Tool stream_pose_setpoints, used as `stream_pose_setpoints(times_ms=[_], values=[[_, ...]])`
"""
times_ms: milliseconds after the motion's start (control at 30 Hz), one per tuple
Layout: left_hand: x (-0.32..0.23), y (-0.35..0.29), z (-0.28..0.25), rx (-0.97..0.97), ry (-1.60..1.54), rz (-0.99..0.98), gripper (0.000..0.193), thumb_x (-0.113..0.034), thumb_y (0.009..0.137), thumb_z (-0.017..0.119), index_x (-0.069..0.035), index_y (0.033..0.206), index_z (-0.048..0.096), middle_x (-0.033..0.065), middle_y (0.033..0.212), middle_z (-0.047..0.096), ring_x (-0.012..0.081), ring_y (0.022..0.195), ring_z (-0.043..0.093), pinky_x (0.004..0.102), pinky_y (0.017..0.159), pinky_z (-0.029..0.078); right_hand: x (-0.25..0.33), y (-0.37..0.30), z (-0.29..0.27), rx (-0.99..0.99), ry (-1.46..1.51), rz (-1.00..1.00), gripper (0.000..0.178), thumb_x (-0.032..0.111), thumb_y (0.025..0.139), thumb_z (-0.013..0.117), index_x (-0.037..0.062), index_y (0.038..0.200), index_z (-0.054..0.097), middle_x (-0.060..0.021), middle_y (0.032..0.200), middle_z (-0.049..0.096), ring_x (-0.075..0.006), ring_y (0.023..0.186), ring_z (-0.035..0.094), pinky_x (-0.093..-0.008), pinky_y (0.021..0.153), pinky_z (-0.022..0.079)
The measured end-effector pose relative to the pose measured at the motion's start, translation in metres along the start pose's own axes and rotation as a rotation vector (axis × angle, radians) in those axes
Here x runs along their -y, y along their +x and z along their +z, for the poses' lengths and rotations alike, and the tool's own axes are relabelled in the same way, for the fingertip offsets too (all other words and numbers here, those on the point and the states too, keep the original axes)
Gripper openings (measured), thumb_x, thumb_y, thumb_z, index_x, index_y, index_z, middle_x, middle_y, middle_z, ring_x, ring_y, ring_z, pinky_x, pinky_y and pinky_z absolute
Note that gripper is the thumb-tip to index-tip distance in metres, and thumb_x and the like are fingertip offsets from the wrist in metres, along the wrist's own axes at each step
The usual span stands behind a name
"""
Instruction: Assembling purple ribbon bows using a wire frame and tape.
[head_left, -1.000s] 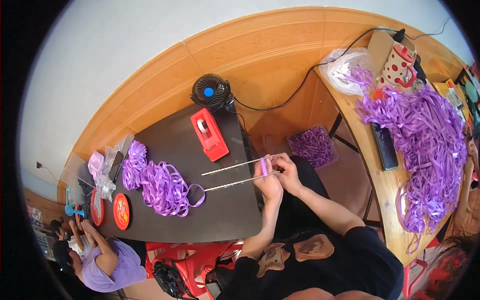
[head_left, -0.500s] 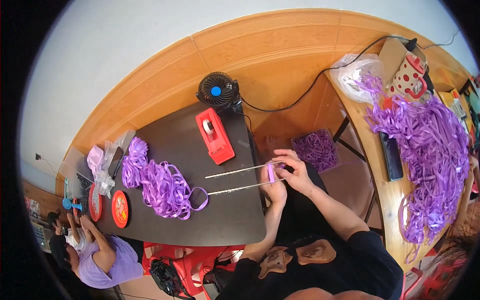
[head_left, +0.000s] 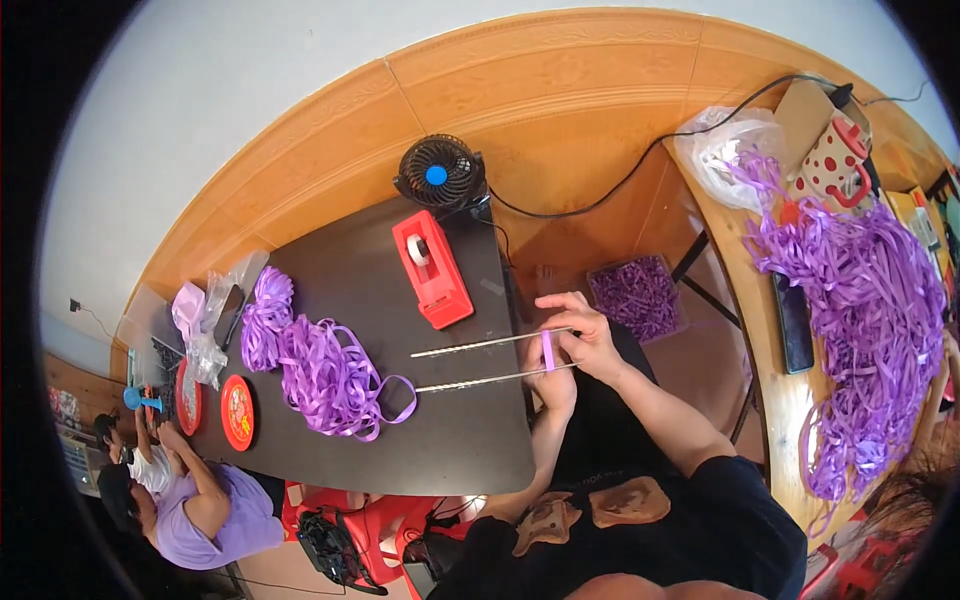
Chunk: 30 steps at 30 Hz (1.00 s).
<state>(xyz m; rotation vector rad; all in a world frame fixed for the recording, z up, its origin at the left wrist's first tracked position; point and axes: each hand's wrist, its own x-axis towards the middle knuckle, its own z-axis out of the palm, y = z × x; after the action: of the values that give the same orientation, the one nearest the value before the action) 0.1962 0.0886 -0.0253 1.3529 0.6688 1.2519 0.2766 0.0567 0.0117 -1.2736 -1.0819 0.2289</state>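
Observation:
Two thin pale rods (head_left: 470,345) reach side by side from above the dark table to my hands, past its right edge. A strip of purple ribbon (head_left: 548,352) spans both rods close to my fingers. My left hand (head_left: 555,388) is closed at the ribbon from below, its fingertips partly hidden behind it. Thumb and finger of my right hand (head_left: 592,345) pinch beside the ribbon at the rods' near ends, other fingers extended; the pinched part is mostly covered. A loose heap of purple ribbon (head_left: 325,385) lies at the rods' far tips, one loop touching the lower rod.
On the dark table (head_left: 430,450) stand a red tape dispenser (head_left: 433,270), a black fan (head_left: 438,175) and red plates (head_left: 238,412). Right, a wooden table (head_left: 775,425) bears piled ribbon (head_left: 870,300), a phone (head_left: 793,322) and a dotted mug (head_left: 832,160). People sit at far left.
My fingers have shifted slightly around the ribbon, and the right hand's extended fingers are a little lower relative to the rods. The whole view has tilted slightly; the rods stay in place.

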Motion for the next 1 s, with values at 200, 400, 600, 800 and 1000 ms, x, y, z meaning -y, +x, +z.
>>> stream_pose_setpoints(times_ms=[200, 400, 600, 800, 1000], values=[[-0.013, 0.001, 0.004, 0.026, -0.025, -0.013, 0.012, -0.002, 0.089, 0.049, 0.001, 0.089, 0.061, 0.004, 0.088, 0.059, 0.0143, 0.083, 0.056, 0.0282, 0.073, 0.045, -0.002, 0.008, -0.005, 0.112, -0.029, -0.047, 0.022, -0.006, 0.066, 0.052, 0.0005, 0.083, 0.065, -0.0101, 0.102, 0.065, -0.0279, 0.093, 0.054, -0.0365, 0.083, 0.042], [0.007, -0.022, -0.01, -0.019, -0.08, -0.173, 0.012, -0.002, 0.09, 0.049, 0.003, 0.091, 0.06, 0.0039, 0.085, 0.059, 0.0138, 0.081, 0.054, 0.0279, 0.071, 0.044, -0.002, -0.002, 0.003, 0.124, 0.132, 0.031, 0.021, -0.005, 0.071, 0.052, -0.0004, 0.087, 0.066, -0.0106, 0.097, 0.065, -0.0228, 0.09, 0.055, -0.0331, 0.081, 0.044], [0.005, -0.072, -0.046, 0.193, 0.125, -0.136, 0.018, -0.012, 0.093, 0.05, 0.002, 0.086, 0.058, 0.0014, 0.075, 0.052, 0.0109, 0.071, 0.047, 0.0248, 0.063, 0.038, 0.008, -0.029, 0.016, 0.036, 0.312, 0.374, 0.014, 0.006, 0.087, 0.054, -0.0006, 0.091, 0.066, -0.003, 0.08, 0.063, -0.0085, 0.07, 0.056, -0.0211, 0.063, 0.046], [0.002, -0.074, -0.06, 0.207, 0.021, -0.378, 0.018, -0.014, 0.093, 0.052, 0.0, 0.089, 0.062, -0.001, 0.078, 0.054, 0.0068, 0.07, 0.046, 0.0218, 0.061, 0.038, 0.018, -0.057, 0.017, -0.058, 0.392, 0.558, 0.006, 0.002, 0.084, 0.061, 0.0003, 0.088, 0.065, 0.0008, 0.082, 0.062, -0.0049, 0.074, 0.055, -0.0192, 0.064, 0.045], [-0.005, -0.082, -0.054, 0.124, -0.078, -0.418, 0.017, -0.014, 0.092, 0.055, 0.0, 0.091, 0.064, -0.0022, 0.078, 0.055, 0.0065, 0.069, 0.047, 0.0215, 0.061, 0.04, 0.017, -0.086, 0.028, -0.094, 0.335, 0.484, 0.008, 0.004, 0.085, 0.061, -0.003, 0.086, 0.064, -0.0018, 0.077, 0.064, -0.0072, 0.072, 0.058, -0.0215, 0.064, 0.047]])
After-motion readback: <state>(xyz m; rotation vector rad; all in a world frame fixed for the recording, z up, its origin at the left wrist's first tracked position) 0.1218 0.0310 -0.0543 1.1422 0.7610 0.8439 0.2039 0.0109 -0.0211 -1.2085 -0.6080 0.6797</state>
